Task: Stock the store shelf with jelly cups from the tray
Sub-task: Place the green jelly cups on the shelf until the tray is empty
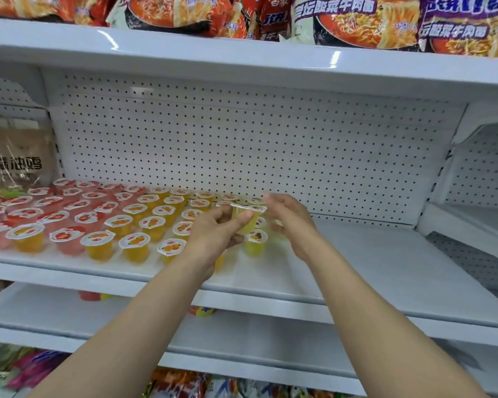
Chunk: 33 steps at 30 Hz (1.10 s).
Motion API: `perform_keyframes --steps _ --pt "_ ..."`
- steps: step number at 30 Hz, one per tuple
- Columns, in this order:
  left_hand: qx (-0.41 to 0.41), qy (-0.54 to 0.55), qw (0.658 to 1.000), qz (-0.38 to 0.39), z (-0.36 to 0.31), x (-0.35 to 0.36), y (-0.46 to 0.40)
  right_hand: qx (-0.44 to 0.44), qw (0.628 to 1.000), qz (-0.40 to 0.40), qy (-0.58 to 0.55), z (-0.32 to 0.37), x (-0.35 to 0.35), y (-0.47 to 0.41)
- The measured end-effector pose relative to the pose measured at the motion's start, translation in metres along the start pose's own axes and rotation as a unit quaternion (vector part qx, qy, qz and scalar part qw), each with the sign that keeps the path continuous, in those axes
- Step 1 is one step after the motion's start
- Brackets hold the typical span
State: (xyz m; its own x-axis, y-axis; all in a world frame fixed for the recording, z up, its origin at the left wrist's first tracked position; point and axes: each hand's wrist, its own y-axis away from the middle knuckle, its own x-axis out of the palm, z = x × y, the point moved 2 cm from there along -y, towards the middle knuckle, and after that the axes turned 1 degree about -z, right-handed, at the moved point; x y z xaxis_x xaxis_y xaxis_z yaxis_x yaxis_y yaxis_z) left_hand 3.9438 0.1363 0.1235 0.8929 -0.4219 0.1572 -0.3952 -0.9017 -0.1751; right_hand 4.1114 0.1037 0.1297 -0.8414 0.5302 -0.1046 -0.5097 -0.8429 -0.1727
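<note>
A yellow-green jelly cup point(246, 218) is in the air above the white shelf point(342, 259), gripped by my left hand point(213, 237) with the thumb on its side. My right hand point(289, 222) is just to the cup's right, fingertips at its lid rim; whether it holds the cup is unclear. Below it a second yellow-green cup point(255, 244) stands on the shelf. Rows of orange jelly cups point(135, 245) and red jelly cups point(66, 239) fill the shelf's left half. No tray is visible.
The shelf's right half is bare up to the pegboard back wall point(242, 145). Noodle packs point(362, 21) sit on the shelf above. A brown packet point(15, 156) stands at far left. A lower shelf point(242, 334) holds a few items.
</note>
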Motion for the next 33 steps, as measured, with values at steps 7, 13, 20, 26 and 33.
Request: perform_keyframes --steps 7,13,20,26,33 --pt "-0.037 0.031 0.999 -0.006 -0.001 0.025 -0.002 -0.014 0.973 0.185 -0.14 0.016 -0.014 0.02" --pt "0.071 -0.259 0.963 0.003 0.004 0.027 -0.014 -0.044 0.992 0.075 -0.089 -0.001 -0.034 0.009" --pt "0.07 -0.663 0.725 0.171 0.033 0.02 -0.024 -0.048 0.986 -0.071 0.144 -0.048 -0.051 -0.01" --pt "0.049 -0.667 0.72 0.183 0.038 0.019 -0.027 -0.031 0.972 -0.075 0.222 -0.065 -0.046 -0.012" --pt "0.05 -0.661 0.727 0.182 0.04 0.018 -0.028 -0.011 0.963 -0.084 0.254 -0.066 -0.044 -0.016"
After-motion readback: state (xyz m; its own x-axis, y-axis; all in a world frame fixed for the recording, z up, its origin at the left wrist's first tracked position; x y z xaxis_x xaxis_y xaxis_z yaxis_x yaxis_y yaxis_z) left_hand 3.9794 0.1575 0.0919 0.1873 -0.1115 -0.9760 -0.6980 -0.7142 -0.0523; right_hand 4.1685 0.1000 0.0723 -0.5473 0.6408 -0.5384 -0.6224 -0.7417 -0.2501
